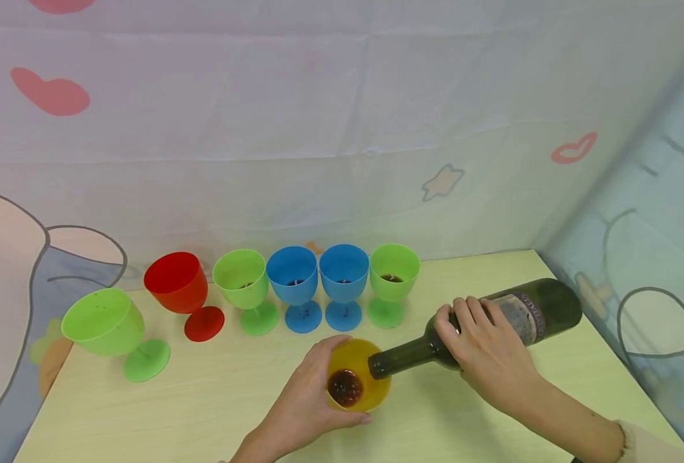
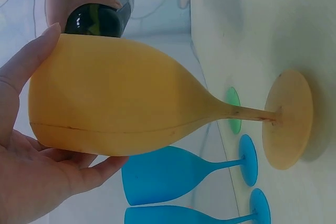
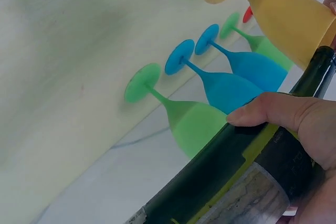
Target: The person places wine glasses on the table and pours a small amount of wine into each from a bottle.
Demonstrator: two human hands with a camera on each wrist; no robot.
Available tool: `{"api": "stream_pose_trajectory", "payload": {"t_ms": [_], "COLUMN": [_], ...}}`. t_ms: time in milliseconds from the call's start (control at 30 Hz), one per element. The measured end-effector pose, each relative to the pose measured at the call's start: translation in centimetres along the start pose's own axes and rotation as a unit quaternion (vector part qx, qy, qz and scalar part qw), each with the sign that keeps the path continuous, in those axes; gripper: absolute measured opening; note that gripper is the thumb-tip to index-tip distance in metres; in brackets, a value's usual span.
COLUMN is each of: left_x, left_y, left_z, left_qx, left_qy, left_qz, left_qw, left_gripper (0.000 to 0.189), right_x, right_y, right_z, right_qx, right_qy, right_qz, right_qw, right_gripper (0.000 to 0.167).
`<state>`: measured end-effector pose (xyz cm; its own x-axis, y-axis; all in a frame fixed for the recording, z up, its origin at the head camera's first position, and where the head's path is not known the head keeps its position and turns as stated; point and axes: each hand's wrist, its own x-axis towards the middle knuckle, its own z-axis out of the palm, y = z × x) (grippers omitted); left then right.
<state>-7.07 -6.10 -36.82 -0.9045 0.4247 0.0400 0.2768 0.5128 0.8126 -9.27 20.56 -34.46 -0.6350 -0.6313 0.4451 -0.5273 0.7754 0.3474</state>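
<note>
My left hand [image 1: 304,400] holds a yellow plastic goblet [image 2: 121,95] around its bowl, thumb on one side and fingers on the other. Dark red liquid lies in the bottom of it. Whether the goblet's foot touches the table, I cannot tell. With my right hand [image 1: 489,354] I grip a dark green wine bottle [image 1: 557,307] around its body near the shoulder. The bottle lies tilted, and its mouth reaches over the goblet's right rim. A pale label shows on the bottle in the right wrist view.
Behind my hands several goblets stand in a row on the pale wooden table [image 1: 203,411]: green [image 1: 105,328], red [image 1: 177,283], green [image 1: 240,283], blue [image 1: 292,283], blue [image 1: 344,283] and green [image 1: 394,283]. The four rightmost hold dark liquid. A printed cloth [image 1: 296,128] hangs behind.
</note>
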Motion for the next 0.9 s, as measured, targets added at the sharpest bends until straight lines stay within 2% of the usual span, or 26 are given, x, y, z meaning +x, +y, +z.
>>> {"api": "stream_pose_trajectory", "payload": {"t_ms": [100, 333, 533, 733, 900], "left_x": [-0.1, 0.0, 0.0, 0.0, -0.1], "left_y": [-0.1, -0.4, -0.5, -0.5, -0.5], "left_z": [0.0, 0.0, -0.1, -0.3, -0.6], "left_qx": [-0.005, -0.015, -0.037, -0.040, -0.043], "left_qy": [0.004, 0.005, 0.005, 0.003, 0.000], "left_qz": [0.003, 0.008, 0.014, 0.014, 0.003], "left_qw": [1.0000, 0.9998, 0.9992, 0.9991, 0.9991], "left_gripper": [0.091, 0.091, 0.090, 0.088, 0.087], "right_x": [-0.1, -0.5, -0.7, -0.8, -1.1], "right_y": [-0.1, -0.3, -0.4, -0.4, -0.4], "right_z": [0.2, 0.3, 0.5, 0.4, 0.5], "right_qx": [0.009, 0.011, 0.031, 0.053, 0.065], "right_qy": [0.002, -0.028, -0.038, -0.066, -0.084], "right_qz": [0.002, 0.014, 0.029, 0.045, 0.056], "right_qw": [1.0000, 0.9995, 0.9984, 0.9954, 0.9928], "right_gripper": [0.056, 0.065, 0.067, 0.068, 0.072]}}
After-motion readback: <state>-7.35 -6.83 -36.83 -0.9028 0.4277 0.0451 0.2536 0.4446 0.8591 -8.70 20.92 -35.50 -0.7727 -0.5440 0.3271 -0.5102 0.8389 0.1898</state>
